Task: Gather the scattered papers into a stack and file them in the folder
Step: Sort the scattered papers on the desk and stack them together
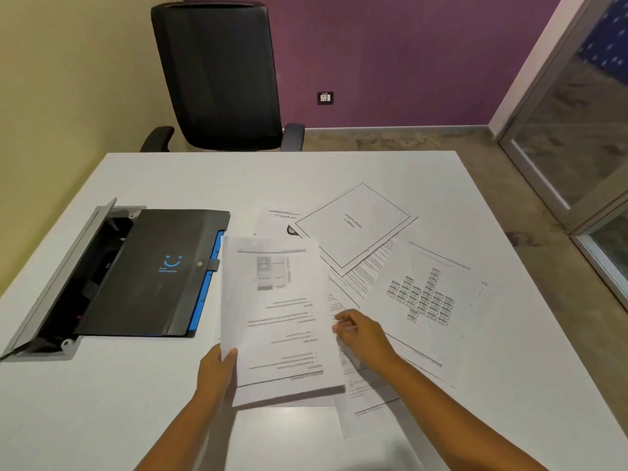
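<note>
1. Left hand (217,370): fingers closed on the lower left edge of a small stack of printed sheets (282,314), thumb on top; the stack is lifted off the white table (136,402), its near edge raised and casting a shadow.
2. Right hand (360,333): fingers loosely curled, tips at the right edge of the held stack and over a text sheet (365,402) lying beneath; whether it actually grips anything, I cannot tell.
3. Loose papers on the table, right of centre, overlapping: a bordered title page (353,226) tilted like a diamond; a diagram sheet (428,300) with small boxes, just right of the right hand; a page with a heading (277,220) partly covered by the title page and the stack.
4. Black folder (153,273): closed, blue smile logo on the cover, blue edge showing along its right side; lies left of the stack, close beside it, partly over an open grey cable box (64,277) set in the tabletop.
5. Black office chair (217,73) at the far side of the table.
</note>
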Demonstrator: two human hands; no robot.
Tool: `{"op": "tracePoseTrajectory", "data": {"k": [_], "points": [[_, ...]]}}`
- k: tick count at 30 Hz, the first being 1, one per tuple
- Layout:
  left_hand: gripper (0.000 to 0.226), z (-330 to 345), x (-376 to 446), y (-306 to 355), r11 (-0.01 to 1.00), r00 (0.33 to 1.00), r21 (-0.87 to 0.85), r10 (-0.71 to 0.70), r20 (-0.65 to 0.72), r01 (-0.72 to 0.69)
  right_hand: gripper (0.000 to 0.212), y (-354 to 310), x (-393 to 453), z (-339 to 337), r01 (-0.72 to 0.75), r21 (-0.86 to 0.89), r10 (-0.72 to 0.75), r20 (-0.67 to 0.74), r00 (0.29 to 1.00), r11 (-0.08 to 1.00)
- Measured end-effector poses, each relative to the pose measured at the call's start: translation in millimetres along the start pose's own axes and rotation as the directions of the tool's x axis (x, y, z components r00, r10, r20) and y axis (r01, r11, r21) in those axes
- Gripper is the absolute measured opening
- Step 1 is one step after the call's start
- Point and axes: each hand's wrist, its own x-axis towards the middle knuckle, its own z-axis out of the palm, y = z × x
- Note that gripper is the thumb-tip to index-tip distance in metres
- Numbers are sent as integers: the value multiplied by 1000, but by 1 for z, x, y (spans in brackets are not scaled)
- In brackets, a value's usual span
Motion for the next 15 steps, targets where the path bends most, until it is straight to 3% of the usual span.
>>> {"op": "tracePoseTrajectory", "data": {"k": [3,5,8,11,15], "points": [[39,-9,5,-11,998,999,36,-45,-20,46,29,27,-4,-7,106,-313,-180,-216,960,944],[38,-13,9,-16,994,997,76,-69,-40,72,48,46,-1,-18,31,-444,-138,-211,968,895],[36,-13,15,-18,983,994,147,-99,-55,106,79,68,2,-34,-141,-649,35,-174,984,747],[35,-10,18,-17,970,992,210,-107,-69,119,91,79,1,-40,-221,-703,139,-174,975,675],[37,-7,22,-15,961,990,251,-93,-102,116,90,86,-1,-40,-249,-698,177,-175,969,671]]}}
